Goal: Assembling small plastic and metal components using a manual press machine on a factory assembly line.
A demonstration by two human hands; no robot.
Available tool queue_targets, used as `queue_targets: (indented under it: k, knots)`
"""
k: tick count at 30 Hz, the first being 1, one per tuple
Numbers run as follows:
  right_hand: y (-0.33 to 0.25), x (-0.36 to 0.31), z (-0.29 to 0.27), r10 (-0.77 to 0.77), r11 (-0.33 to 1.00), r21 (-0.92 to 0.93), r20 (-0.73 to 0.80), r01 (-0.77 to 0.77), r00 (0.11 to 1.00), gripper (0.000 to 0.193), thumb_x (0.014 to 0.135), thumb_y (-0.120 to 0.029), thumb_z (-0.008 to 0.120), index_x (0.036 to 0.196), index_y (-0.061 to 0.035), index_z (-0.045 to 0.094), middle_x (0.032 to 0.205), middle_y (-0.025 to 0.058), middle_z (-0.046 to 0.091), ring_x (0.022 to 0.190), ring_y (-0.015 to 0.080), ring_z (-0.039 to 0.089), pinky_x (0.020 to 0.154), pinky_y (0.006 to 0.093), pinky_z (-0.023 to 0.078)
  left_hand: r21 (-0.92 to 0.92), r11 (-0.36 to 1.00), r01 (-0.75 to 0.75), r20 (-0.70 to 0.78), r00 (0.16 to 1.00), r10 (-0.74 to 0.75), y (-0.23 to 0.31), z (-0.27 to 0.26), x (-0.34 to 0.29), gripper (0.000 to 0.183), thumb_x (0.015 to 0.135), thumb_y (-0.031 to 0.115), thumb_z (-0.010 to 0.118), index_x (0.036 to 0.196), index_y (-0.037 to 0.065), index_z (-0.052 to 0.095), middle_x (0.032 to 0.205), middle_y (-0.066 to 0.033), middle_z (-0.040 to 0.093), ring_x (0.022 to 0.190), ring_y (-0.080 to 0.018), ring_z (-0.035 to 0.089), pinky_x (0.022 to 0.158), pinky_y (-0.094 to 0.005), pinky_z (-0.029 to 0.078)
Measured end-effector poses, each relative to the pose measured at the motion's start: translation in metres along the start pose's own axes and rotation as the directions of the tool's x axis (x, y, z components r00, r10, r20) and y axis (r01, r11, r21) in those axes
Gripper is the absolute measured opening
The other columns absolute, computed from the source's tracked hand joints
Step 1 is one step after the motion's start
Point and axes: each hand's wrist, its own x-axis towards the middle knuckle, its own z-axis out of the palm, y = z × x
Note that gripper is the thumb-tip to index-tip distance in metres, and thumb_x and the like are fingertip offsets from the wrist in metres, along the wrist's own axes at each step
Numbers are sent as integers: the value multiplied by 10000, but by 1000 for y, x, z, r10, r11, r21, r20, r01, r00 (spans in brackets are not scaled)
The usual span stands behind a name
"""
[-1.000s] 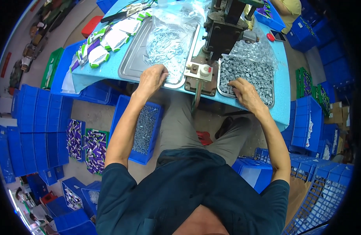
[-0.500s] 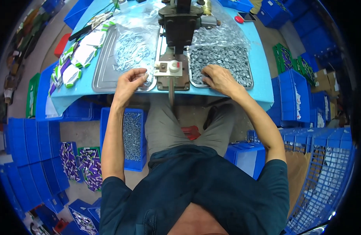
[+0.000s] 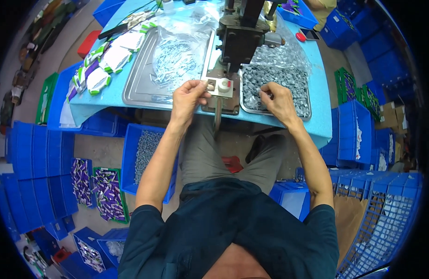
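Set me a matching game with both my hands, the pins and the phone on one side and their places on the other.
1. left hand
2. right hand
3. silver pins
4. phone

A. over the grey pieces
B. beside the round red object
C. at the pale fixture below the press
D. on the left metal tray

Pairs: 1-C, 2-A, 3-D, 4-B

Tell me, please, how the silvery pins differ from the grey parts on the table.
The pins are thin and pale; the grey parts are chunky and darker. The pins lie in the left tray, the grey parts in the right tray. Both are loose heaps of small pieces.
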Motion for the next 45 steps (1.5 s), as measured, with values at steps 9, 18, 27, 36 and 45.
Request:
queue_targets:
  k: [9, 18, 27, 36, 45]
  knots:
    - [-41, 39, 45, -434, 899, 28, -69, 436, 898, 121, 826, -30, 630, 947, -19, 628, 941, 143, 641, 902, 312, 635, 794, 433, 515, 21, 995, -96, -20, 995, 96, 3, 16, 4, 173, 954, 155, 706, 1038, 15, 647, 920, -71, 727, 717, -87, 670, 582, -179, 506]
    - [-50, 16, 34, -529, 799, -237, 159, 553, 833, 506, 761, 11, 636, 1266, 14, 596, 1263, 192, 567, 1125, 332, 570, 947, 414, 499, 261, 936, -236, -18, 968, 249, -3, 45, 20, 135, 932, 137, 728, 963, 10, 694, 798, 15, 662, 665, -31, 570, 570, -175, 438]
    - [-22, 16, 41, -486, 871, -76, 16, 486, 874, 476, 775, 35, 624, 1222, -121, 664, 1259, 95, 586, 1115, 315, 555, 947, 425, 508, 459, 817, -349, 56, 929, 365, -9, 55, 20, 103, 908, 96, 736, 941, 5, 702, 788, 9, 675, 677, -39, 580, 574, -199, 437]
    - [-7, 88, -23, 78, 602, 791, 82, -112, 994, 277, 1022, -168, 506, 1146, -16, 701, 1194, 113, 710, 1074, 217, 681, 950, 362, 534, 723, 232, -651, 380, 655, 653, 1, 57, 19, 155, 859, 92, 767, 870, -17, 658, 758, -129, 668, 617, -223, 661, 558, -324, 505]
    - [-147, 170, -123, -173, 502, 727, -446, 468, 878, 432, 1023, -486, 543, 879, -88, 629, 795, 13, 669, 696, 112, 640, 635, 288, 526, 797, 272, -539, 308, 750, 585, 3, 32, 17, 187, 829, 136, 783, 869, -5, 668, 773, -146, 684, 621, -264, 665, 579, -361, 510]
